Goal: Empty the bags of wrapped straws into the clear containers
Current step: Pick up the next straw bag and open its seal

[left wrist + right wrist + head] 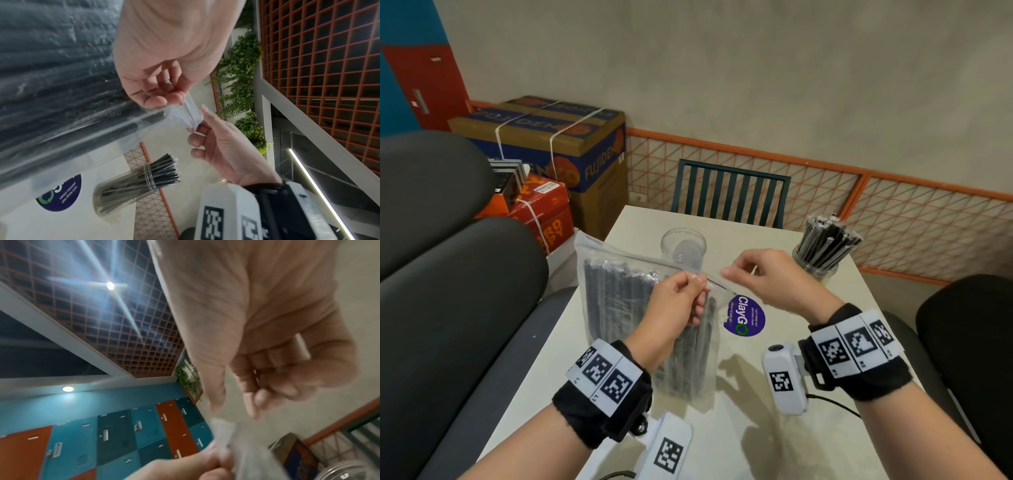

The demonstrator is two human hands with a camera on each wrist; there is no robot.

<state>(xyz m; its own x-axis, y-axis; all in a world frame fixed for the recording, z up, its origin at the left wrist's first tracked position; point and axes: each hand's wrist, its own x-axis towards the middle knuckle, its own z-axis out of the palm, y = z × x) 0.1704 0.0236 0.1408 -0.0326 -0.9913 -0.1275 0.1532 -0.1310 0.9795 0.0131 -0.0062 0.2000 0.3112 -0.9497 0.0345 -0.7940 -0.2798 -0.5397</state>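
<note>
1. The left hand [678, 301] is pinching the top edge of the clear plastic bag of dark wrapped straws [626, 308], standing on the white surface [756, 445].
2. The right hand [767, 277], fingers loosely curled, is hovering just beside that edge; whether it is touching, I cannot tell.

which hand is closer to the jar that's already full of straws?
Right. The right hand is beside the full jar, just to its left, apart from it. The left hand is farther left, pinching the straw bag's top edge.

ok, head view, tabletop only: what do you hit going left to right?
bag of wrapped straws → left hand pinching its top edge → right hand → filled container of straws
</note>
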